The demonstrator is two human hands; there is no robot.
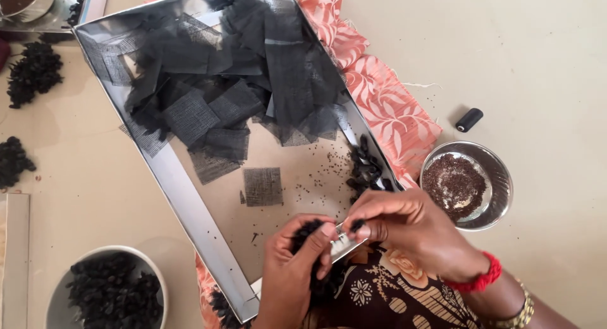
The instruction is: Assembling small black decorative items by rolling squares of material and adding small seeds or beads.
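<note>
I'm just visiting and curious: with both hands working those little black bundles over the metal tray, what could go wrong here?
Possibly three things. The left hand and right hand work at the steel tray's thin edge, which might scratch the fingers. The small steel bowl of dark seeds stands beside the right wrist and could be knocked. The light black net squares lie loose in the tray and might scatter.

— What are we seeing on the person's right hand (pixel 404 224)?

— We are seeing a red bangle at the wrist, and higher on the arm a gold-coloured band with small links.

— And the left hand (pixel 291 272)?

— We are noticing no ornament there; the wrist is bare. Below, we are seeing a dark brown garment with cream flowers and an orange rose pattern.
</note>
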